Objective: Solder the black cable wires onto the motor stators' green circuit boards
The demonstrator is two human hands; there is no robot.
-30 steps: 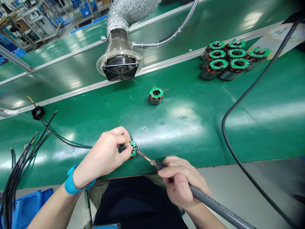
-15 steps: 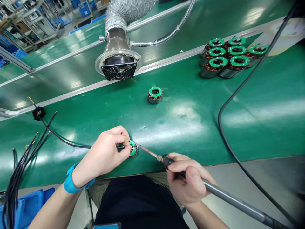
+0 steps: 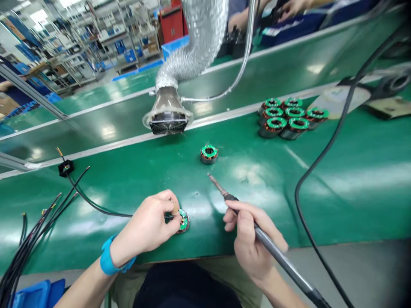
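Note:
My left hand (image 3: 154,221), with a blue band at the wrist, pinches the end of a black cable (image 3: 111,213) against a motor stator (image 3: 184,221) with a green circuit board. The fingertips hide part of the stator and most of the wire ends. My right hand (image 3: 258,241) is closed around the handle of a soldering iron (image 3: 218,186). The iron's tip points up and left, above the bench and apart from the stator. Another stator (image 3: 209,154) with a green board stands just beyond the tip.
Several stators (image 3: 274,124) stand grouped at the back right. A fume extractor (image 3: 168,119) hangs over the bench's rear edge. Black cables (image 3: 35,231) lie at the left, near a black hexagonal piece (image 3: 66,168). A thick cord (image 3: 298,192) loops at the right. Another person's hands (image 3: 293,8) show behind.
The soldering iron has lifted off the stator, its tip moving up and right. My left hand still pinches the cable at the stator. The view has tilted upward.

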